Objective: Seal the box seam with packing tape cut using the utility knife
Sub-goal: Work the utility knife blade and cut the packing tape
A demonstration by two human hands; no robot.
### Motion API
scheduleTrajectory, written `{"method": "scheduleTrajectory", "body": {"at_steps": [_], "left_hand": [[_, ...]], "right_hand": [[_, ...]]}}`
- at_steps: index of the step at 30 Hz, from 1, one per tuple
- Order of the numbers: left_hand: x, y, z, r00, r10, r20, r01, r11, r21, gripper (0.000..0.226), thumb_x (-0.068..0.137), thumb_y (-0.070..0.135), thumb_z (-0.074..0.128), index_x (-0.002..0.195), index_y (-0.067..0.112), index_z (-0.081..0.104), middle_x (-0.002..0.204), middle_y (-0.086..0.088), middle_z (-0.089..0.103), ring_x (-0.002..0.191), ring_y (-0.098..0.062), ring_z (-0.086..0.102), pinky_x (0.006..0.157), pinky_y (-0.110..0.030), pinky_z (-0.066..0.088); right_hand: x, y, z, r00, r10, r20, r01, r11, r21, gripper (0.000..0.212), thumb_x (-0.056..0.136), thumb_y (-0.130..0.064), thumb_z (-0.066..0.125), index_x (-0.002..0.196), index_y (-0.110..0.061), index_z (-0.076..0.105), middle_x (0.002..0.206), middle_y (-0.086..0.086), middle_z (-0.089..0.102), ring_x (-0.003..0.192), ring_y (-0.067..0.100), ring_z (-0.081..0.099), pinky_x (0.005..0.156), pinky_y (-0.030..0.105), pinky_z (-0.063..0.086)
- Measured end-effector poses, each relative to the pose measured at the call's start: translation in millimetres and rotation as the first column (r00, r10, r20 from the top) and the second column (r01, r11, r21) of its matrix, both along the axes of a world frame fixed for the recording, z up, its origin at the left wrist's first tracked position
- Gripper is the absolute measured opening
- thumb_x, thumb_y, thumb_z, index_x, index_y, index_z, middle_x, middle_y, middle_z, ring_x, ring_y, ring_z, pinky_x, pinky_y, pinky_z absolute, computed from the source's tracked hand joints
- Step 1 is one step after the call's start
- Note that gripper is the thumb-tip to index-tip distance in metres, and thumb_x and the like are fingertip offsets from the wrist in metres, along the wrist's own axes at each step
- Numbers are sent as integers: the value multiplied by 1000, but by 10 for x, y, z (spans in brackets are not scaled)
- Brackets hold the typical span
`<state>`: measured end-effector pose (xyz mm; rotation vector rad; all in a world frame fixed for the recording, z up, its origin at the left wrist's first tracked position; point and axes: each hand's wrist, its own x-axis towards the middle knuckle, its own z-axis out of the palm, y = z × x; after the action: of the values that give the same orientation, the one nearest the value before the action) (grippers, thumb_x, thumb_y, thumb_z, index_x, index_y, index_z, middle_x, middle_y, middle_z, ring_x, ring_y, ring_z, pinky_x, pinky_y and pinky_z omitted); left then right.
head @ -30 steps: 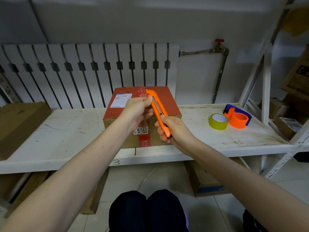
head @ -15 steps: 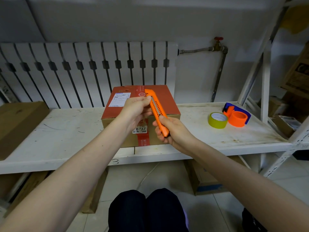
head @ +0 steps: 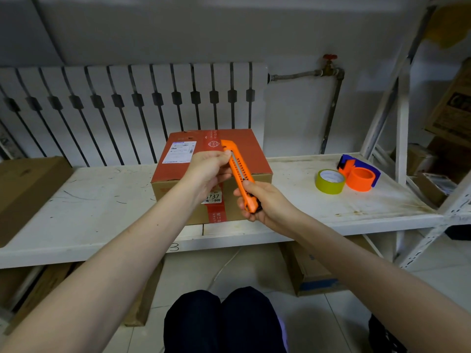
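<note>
Both hands are on the knife (head: pixel 238 174), held just in front of the box (head: pixel 214 159): right hand (head: pixel 260 202) wrapped around the handle, left hand (head: pixel 207 169) pinching the tip end. Keep fingers off the blade path while sliding it. Tape (head: pixel 330 181) sits well right of the box. Can't tell if the blade's out; the seam is mostly hidden behind the hands.

I held the orange knife (head: pixel 239 174) tilted above the box (head: pixel 214 174), which sat closed on the bench (head: pixel 89 200), red tape down its middle seam. The yellow tape roll (head: pixel 330 181) lay flat well to its right.
</note>
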<state>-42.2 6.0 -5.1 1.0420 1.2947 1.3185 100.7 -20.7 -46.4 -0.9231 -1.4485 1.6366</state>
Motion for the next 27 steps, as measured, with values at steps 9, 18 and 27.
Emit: {"method": "scheduleTrajectory", "body": {"at_steps": [9,18,27], "left_hand": [[99,140,13,991,90,102,-85,995,-49,17,93,15,53,78,12,60,73,-6,63,65,-14,58,62,-23,51],[300,254,-44,998,36,43,-35,999,-31,18,92,15,56,77,9,64,73,-6,64,65,-14,59,62,-22,53],[609,573,-87,886,16,-464,56,989,140,10,89,24,60,94,18,66,94,-1,68,83,-16,65,80,-30,51]], "right_hand": [[272,66,-76,956,29,-291,-50,997,-66,30,100,-21,33,123,-9,50,90,13,71,74,20,71,67,25,58],[543,146,-250,965,2,-263,10,999,42,32,98,-12,41,129,-16,49,110,16,68,93,21,70,78,24,57],[1110,541,-334,874,-378,-306,409,912,41,24,95,-5,47,118,-12,44,105,18,67,89,26,71,78,28,58]]}}
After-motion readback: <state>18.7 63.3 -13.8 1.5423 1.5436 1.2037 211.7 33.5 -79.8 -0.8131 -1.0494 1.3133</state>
